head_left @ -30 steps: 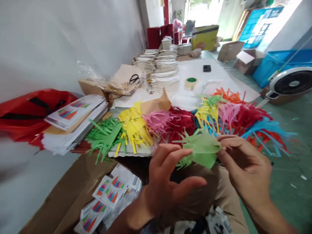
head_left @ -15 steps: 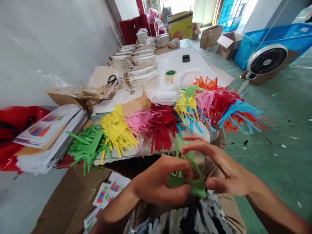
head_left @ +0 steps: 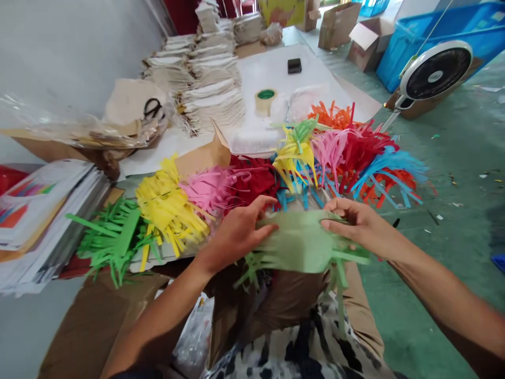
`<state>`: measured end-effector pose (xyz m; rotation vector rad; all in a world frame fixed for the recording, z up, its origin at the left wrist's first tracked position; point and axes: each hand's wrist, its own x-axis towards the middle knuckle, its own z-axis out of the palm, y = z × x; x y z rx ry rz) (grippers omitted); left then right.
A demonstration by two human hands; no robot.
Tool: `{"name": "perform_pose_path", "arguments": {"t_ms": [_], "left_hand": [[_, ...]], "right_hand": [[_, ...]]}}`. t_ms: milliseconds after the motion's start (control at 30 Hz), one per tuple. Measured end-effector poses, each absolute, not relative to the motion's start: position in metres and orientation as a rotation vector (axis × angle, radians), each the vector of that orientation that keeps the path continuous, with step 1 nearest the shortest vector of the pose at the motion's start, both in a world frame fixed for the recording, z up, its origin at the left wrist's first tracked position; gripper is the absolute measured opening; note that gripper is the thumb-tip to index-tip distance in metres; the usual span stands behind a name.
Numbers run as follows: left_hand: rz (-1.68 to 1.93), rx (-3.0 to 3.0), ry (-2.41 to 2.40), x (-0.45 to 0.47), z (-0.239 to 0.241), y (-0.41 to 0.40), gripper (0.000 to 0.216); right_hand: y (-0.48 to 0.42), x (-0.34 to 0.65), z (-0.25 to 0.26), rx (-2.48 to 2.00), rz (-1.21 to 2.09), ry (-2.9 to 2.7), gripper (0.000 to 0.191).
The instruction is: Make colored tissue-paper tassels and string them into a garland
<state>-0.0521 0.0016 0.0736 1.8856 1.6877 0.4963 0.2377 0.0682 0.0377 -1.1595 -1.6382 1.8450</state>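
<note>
Both my hands hold a light green fringed paper sheet (head_left: 302,242) stretched out flat above my lap. My left hand (head_left: 236,234) pinches its left edge and my right hand (head_left: 357,223) pinches its right edge. The cut fringe hangs down from the sheet's near side. Just beyond my hands lie piles of fringed paper: dark green (head_left: 114,239), yellow (head_left: 168,205), pink (head_left: 211,189), red (head_left: 256,179) and a mixed heap (head_left: 347,147) with blue and orange strips.
A stack of printed cards (head_left: 35,216) lies at the left. Further back are scissors (head_left: 152,108), stacks of pale paper pieces (head_left: 209,79), a tape roll (head_left: 265,100) and a small black object (head_left: 294,65). A fan (head_left: 434,73), a blue crate and cardboard boxes stand on the green floor at right.
The green sheet, bunched between my hands half a second ago, is now spread out flat as my hands moved apart. The camera has tilted further down.
</note>
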Motion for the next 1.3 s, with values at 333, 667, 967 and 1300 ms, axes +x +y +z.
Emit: {"name": "perform_pose_path", "arguments": {"t_ms": [333,667,967,1300], "left_hand": [[0.455,2.751,1.328,0.003,-0.019,-0.019,0.065],[0.682,2.546,1.435,0.018,-0.015,-0.024,0.03],[0.763,2.111,1.576,-0.008,0.001,-0.022,0.013],[0.798,2.046,2.008,0.002,-0.011,-0.016,0.023]], "right_hand": [[0.088,0.242,0.002,-1.316,0.556,-2.439,0.038],[0.016,0.244,-0.014,-1.014,0.276,-2.605,0.044],[0.054,0.257,0.007,-1.14,0.695,-2.508,0.027],[0.074,0.235,0.008,-1.497,0.418,-2.698,0.03]]}}
